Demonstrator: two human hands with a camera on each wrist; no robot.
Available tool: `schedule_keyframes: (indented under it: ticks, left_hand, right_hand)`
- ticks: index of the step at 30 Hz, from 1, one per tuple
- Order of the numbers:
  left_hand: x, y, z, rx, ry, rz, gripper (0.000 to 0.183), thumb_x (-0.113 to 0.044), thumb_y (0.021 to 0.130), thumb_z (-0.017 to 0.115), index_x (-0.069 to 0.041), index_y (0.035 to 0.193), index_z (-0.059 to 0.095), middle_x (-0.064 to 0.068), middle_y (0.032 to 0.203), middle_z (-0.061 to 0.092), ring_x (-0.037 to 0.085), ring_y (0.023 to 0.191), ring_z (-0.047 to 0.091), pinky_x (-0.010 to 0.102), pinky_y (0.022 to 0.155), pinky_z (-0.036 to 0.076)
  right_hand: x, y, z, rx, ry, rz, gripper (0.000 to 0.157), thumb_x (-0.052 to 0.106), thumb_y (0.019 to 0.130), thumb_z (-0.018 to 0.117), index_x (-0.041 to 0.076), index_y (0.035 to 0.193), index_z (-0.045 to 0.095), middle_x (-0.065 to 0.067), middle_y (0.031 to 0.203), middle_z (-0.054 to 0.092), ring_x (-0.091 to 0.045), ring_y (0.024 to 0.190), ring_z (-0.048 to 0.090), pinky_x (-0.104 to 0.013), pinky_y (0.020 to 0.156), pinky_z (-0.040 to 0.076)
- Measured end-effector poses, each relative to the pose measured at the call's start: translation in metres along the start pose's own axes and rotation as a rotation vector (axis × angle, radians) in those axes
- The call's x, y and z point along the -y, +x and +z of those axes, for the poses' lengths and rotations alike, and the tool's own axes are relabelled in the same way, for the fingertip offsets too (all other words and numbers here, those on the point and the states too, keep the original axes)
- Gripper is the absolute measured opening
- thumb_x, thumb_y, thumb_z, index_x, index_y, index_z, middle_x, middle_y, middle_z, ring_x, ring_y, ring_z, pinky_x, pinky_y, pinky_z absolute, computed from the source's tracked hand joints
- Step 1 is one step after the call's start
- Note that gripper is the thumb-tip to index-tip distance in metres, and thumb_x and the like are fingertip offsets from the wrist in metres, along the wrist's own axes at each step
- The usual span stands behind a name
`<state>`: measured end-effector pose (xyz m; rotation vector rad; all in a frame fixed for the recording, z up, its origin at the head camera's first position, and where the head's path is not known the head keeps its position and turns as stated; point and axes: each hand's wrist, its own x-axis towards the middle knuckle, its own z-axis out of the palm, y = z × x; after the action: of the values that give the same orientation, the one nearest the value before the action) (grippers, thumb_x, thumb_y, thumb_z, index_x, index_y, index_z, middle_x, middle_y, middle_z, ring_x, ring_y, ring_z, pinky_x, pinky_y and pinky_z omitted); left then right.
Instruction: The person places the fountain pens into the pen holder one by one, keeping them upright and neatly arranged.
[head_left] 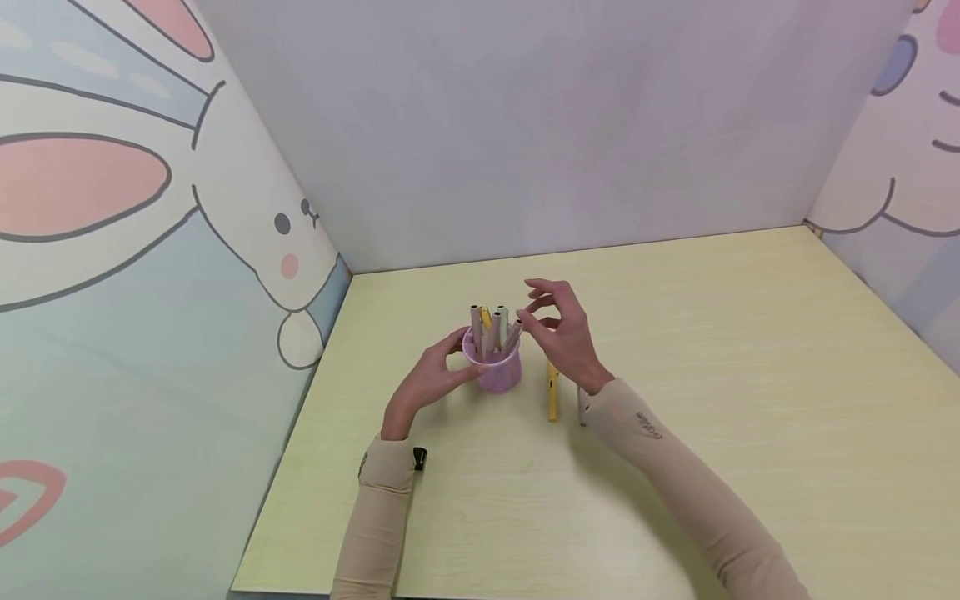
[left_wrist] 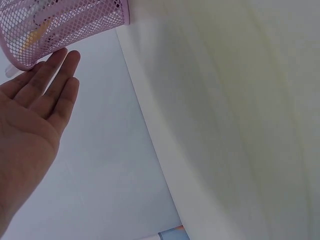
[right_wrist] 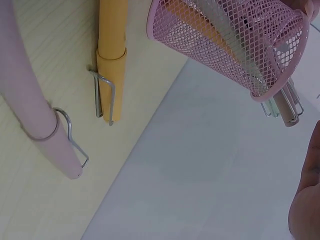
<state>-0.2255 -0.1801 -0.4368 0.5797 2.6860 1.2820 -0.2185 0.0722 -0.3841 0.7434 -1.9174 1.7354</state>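
Note:
A pink mesh pen holder (head_left: 500,377) stands on the table with several capped pens upright in it: mauve ones, a yellow one (head_left: 486,318) and a pale green one (head_left: 503,325). My left hand (head_left: 433,377) holds the holder from the left, its thumb across the front near the rim. In the left wrist view the fingertips meet the mesh. My right hand (head_left: 562,329) is at the holder's right, thumb and fingers apart, its thumb tip close to the end of a leaning mauve pen (head_left: 513,335). Whether they touch is unclear.
A yellow pen (head_left: 552,396) lies on the table right of the holder. Beside it a mauve pen (right_wrist: 42,100) is partly hidden by my right sleeve in the head view. A small black object (head_left: 420,458) shows by my left cuff. Walls (head_left: 540,125) border the table.

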Motion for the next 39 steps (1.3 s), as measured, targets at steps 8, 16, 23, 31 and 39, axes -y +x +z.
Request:
schedule_keyframes:
  ticks: [8,16,23,31,39]
  left_hand:
    - [0.001,-0.001,-0.001,0.002,0.018,0.001,0.077,-0.035,0.095,0.073,-0.011,0.159,0.039,0.012,0.149,0.055,0.034,0.136,0.051,0.059,0.108,0.041]
    - [0.002,-0.002,-0.002,0.003,0.007,0.007,0.077,-0.037,0.094,0.074,-0.013,0.159,0.04,0.011,0.145,0.058,0.032,0.134,0.052,0.06,0.108,0.041]
    - [0.003,-0.003,-0.003,0.004,0.009,0.01,0.077,-0.037,0.095,0.074,-0.013,0.159,0.039,0.011,0.145,0.057,0.032,0.134,0.052,0.061,0.108,0.041]
    - [0.004,-0.003,-0.004,0.008,0.012,0.017,0.078,-0.038,0.094,0.073,-0.012,0.159,0.039,0.012,0.147,0.056,0.034,0.135,0.052,0.062,0.108,0.04]
    - [0.004,-0.003,-0.005,0.004,0.014,0.017,0.078,-0.038,0.094,0.073,-0.012,0.16,0.039,0.013,0.148,0.055,0.035,0.135,0.052,0.062,0.108,0.041]
  right_hand:
    - [-0.008,-0.002,-0.017,-0.026,0.031,0.013,0.043,-0.019,0.09,0.067,-0.017,0.13,0.054,-0.034,0.111,0.053,-0.031,0.092,0.064,-0.022,0.068,0.057]
    - [-0.014,-0.007,-0.033,-0.039,0.022,0.063,0.045,-0.019,0.09,0.065,-0.016,0.132,0.053,-0.025,0.108,0.056,-0.026,0.09,0.066,-0.028,0.066,0.059]
    - [-0.017,-0.011,-0.046,-0.05,0.057,0.163,0.044,-0.015,0.093,0.064,-0.014,0.136,0.052,-0.017,0.11,0.056,-0.021,0.091,0.063,-0.03,0.069,0.06]
    - [-0.021,-0.015,-0.063,-0.036,0.035,0.241,0.044,-0.014,0.094,0.063,-0.015,0.137,0.05,-0.032,0.113,0.052,-0.014,0.092,0.061,-0.033,0.071,0.061]
    - [-0.056,-0.024,-0.077,-0.002,-0.027,0.35,0.047,-0.007,0.098,0.063,-0.009,0.142,0.048,-0.033,0.119,0.051,-0.017,0.098,0.057,-0.035,0.072,0.062]
